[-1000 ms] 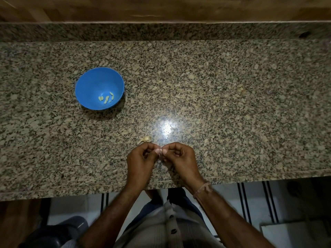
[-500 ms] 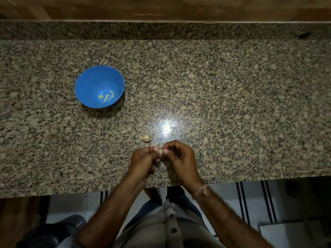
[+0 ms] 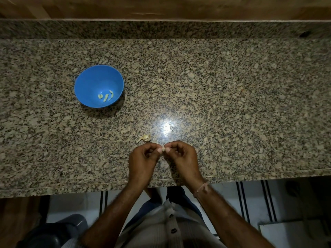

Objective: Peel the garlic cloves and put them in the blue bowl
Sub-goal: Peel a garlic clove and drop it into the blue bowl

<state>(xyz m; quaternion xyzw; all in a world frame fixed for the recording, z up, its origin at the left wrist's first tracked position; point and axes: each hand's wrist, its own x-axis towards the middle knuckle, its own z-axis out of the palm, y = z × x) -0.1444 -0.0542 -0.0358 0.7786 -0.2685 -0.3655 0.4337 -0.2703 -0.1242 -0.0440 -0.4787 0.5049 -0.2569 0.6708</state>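
Little has shifted over the last second: both hands have eased a touch toward the counter's (image 3: 232,104) near edge, so the pale garlic piece (image 3: 145,138) lying just beyond them, half hidden by the knuckles a second ago, now shows whole with its curled tail. Whether it is an unpeeled clove or shed skin cannot be told. The left hand (image 3: 143,159) and right hand (image 3: 181,158) meet fingertip to fingertip low over the counter, sharing one small garlic clove (image 3: 163,149). Holding it between both hands probably lets one side steady it while the other's nail works the skin loose. Each grip is narrow and tight. Thumb and forefinger are pinched on an end of the clove, the remaining fingers are curled into the palm, and only a pale sliver of the clove shows between the fingertips (image 3: 158,150). How much skin is left on it is too small to tell. The blue bowl (image 3: 93,81) stands well apart, up and to the person's left, with a few peeled cloves (image 3: 106,97) lying in its bottom. It appears to be set clear of the peeling spot so that scraps fall on the counter rather than among the clean cloves.
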